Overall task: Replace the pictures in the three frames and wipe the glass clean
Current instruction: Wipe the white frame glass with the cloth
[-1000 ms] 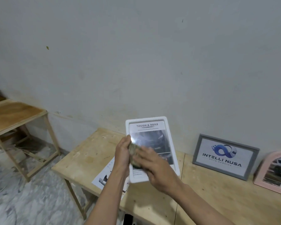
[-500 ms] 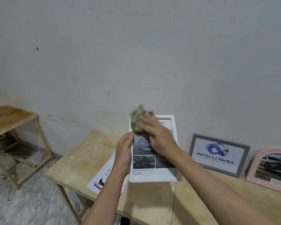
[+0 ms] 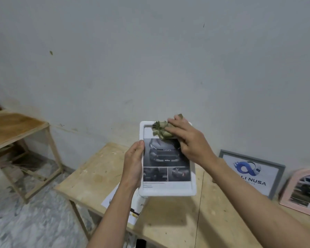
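A white, rounded-corner rectangular plastic frame [image 3: 166,159] is being held upright above the pale plywood counter [image 3: 213,217]; it is holding a printed sheet of grey car photographs behind glass. The left hand [image 3: 133,166] is gripping the frame's left edge. The right hand [image 3: 188,140] is pressing a crumpled olive-green cloth [image 3: 160,130] against the glass near the top; half a second ago the cloth was at the top left corner. A grey logo frame [image 3: 252,173] and an arched pink frame [image 3: 302,190] are leaning on the wall, loose prints [image 3: 122,203] lying beneath.
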Action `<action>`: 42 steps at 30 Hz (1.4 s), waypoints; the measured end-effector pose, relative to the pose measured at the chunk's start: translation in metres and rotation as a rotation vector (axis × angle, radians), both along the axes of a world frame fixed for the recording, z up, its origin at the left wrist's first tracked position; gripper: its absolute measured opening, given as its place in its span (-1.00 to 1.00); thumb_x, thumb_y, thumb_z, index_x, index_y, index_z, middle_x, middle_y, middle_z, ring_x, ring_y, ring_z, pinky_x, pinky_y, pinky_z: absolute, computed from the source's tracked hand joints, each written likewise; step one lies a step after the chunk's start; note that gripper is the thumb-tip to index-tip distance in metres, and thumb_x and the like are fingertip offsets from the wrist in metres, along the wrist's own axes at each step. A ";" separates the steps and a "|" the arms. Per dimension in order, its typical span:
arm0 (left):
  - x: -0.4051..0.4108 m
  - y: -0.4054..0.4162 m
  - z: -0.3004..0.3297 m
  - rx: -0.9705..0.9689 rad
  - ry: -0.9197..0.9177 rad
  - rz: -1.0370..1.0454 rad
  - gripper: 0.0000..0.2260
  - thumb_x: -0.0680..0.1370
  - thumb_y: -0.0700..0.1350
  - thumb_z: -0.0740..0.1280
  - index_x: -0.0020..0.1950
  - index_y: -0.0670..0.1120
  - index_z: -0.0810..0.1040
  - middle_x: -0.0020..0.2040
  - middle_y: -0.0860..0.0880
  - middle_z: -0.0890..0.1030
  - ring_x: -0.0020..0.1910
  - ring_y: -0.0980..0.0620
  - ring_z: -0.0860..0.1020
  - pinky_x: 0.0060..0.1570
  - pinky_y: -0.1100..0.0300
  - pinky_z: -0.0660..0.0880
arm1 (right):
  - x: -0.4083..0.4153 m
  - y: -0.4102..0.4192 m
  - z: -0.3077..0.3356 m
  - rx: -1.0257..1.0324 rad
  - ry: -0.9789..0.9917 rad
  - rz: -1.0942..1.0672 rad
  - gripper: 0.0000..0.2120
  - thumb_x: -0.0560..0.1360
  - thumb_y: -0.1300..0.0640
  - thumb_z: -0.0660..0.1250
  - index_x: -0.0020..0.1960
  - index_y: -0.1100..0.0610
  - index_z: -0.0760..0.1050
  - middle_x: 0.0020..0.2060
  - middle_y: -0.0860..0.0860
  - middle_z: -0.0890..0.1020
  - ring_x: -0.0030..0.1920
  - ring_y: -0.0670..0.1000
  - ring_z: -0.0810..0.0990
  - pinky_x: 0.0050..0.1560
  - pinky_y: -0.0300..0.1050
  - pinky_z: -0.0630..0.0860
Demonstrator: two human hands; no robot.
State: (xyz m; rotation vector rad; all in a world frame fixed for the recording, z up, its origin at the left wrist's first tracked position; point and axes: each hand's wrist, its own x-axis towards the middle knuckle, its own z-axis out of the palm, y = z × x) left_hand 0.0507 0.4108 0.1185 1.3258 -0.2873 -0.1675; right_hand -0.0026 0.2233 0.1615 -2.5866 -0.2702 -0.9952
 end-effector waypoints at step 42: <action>-0.001 -0.027 0.004 -0.005 0.037 0.077 -0.70 0.68 -0.05 0.20 0.03 -0.23 0.63 -0.04 -0.24 0.71 0.01 -0.26 0.67 0.09 -0.19 0.59 | 0.009 0.034 0.005 -0.432 -0.109 -0.080 -0.65 0.51 0.18 0.11 0.18 0.10 0.58 0.16 0.03 0.61 0.11 0.13 0.55 0.00 0.00 0.50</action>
